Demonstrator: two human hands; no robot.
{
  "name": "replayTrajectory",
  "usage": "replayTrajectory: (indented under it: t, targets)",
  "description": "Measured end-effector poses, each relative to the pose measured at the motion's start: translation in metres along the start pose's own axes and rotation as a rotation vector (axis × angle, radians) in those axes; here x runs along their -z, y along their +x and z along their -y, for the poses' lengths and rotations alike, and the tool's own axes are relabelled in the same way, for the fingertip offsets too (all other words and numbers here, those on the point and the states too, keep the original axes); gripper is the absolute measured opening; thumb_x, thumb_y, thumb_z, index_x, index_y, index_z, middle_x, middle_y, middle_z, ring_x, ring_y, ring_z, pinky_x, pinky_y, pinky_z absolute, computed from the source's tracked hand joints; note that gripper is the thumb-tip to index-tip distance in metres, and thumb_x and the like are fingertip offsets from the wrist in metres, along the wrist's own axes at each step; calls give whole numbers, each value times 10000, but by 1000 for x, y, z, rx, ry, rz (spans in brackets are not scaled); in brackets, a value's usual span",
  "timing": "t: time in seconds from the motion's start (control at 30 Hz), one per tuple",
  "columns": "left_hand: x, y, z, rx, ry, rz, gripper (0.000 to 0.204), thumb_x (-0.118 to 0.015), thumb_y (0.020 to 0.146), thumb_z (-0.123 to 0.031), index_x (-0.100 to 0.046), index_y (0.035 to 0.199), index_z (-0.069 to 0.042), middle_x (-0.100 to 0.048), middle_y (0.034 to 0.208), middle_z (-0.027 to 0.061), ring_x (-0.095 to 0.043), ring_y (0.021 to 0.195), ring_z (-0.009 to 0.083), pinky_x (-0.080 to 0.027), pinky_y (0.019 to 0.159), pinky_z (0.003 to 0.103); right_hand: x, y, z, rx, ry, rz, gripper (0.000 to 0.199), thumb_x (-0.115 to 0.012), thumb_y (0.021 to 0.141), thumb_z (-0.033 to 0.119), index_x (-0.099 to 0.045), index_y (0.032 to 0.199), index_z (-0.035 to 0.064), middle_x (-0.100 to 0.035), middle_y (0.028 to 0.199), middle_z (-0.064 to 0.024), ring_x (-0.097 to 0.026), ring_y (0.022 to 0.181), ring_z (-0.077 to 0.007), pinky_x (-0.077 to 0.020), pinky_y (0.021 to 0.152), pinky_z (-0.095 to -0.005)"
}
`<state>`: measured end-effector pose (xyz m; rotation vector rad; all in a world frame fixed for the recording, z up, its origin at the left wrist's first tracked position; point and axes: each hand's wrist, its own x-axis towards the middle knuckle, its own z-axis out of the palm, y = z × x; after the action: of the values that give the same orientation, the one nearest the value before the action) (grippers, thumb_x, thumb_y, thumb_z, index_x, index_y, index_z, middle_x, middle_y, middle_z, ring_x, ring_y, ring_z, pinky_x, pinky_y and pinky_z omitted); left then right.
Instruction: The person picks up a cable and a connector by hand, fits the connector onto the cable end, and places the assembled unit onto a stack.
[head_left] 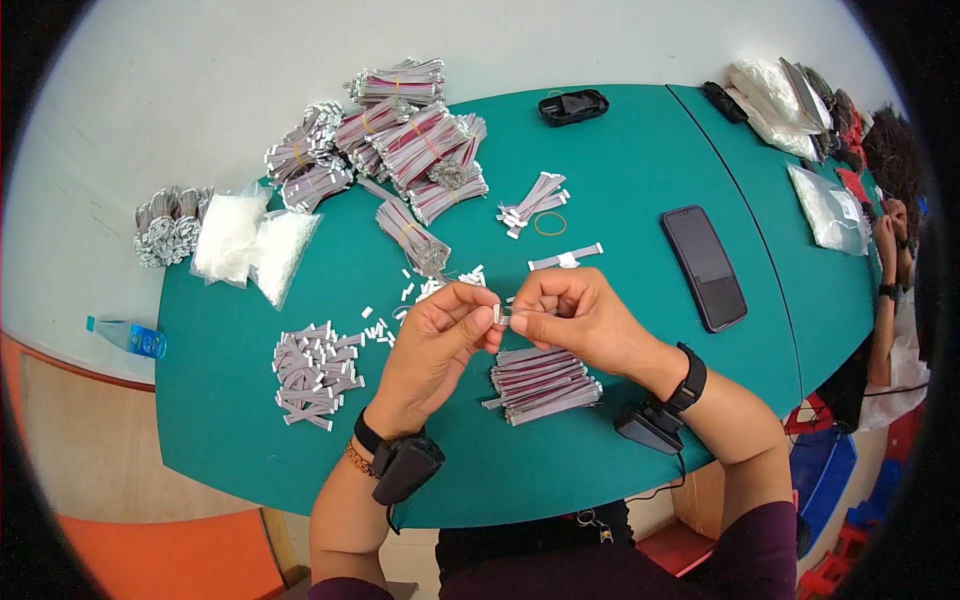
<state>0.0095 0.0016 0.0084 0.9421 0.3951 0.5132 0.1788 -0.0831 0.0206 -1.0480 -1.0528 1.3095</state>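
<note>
Both hands meet over the middle of the green counter (pixel 250 400), and the thing that matters sits right between them: a short flat ribbon cable (pixel 522 314) with a small white connector (pixel 497 314) at its left end. The left hand (pixel 435 345) has its fingers (pixel 478 300) pressed together on that connector, thumb against forefinger, while the right hand (pixel 580 315) has its fingers (pixel 530 300) pinched on the cable just to the right of it. The two pinches are nearly touching, so neither hand is clearly the nearer one; each holds its own end. The long axis of the cable runs left to right across the view, about level, with the connector end pointing toward the person's left; the far end is hidden inside the right hand, so how much of it lies there cannot be told. The piece is held up off the counter, above and just behind a stack of grey-and-red cables (pixel 545 385) that lies near the right wrist, its strips also running roughly left to right. To the left lies a loose heap of short cable pieces (pixel 315 370), and a scatter of white connectors (pixel 400 300) lies just beyond the left hand. A dark phone (pixel 703 266) rests well apart to the right.
</note>
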Motion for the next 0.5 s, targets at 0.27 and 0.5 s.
replayTrajectory:
  t: [0.27,0.5]
  targets:
    - [-1,0,1,-9,-2,-4,115,-566,870,-86,-554,963,-20,-586,835,31,-548,748,103,-442,672,225,0,0,1,-5,-7,1,111,-625,824,85,-563,747,35,-512,621,40,-453,529,-9,-330,461,-166]
    - [-3,-1,1,0,0,-7,111,-566,868,-81,-552,956,-14,-588,839,39,-549,742,105,-445,665,227,1,-1,1,-3,-15,5,102,-622,825,79,-564,754,32,-511,616,39,-451,526,-10,-327,459,-167]
